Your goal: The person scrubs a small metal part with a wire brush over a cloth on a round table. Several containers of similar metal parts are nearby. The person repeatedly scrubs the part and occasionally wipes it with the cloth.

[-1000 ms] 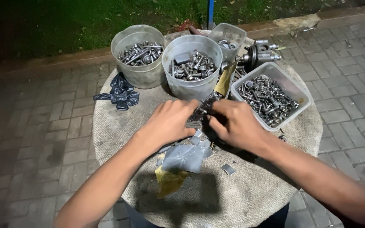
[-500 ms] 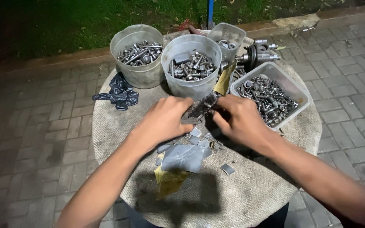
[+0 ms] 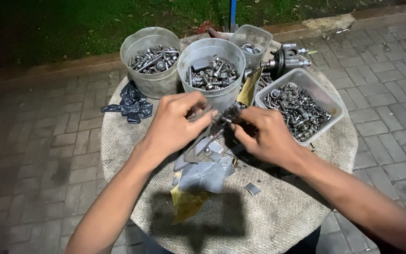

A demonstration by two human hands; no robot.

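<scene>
head view: both hands (image 3: 222, 124) have lifted the metal part (image 3: 225, 120) slightly higher.

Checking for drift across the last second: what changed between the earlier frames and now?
Little changed. The left hand and right hand still grip the same small dark metal part, which they have drawn slightly toward the person and worked between the fingertips. Nothing was picked up or let go. The round tubs of bolts, the rectangular tray of hardware, the grey scraps and the black rag stayed put.
</scene>
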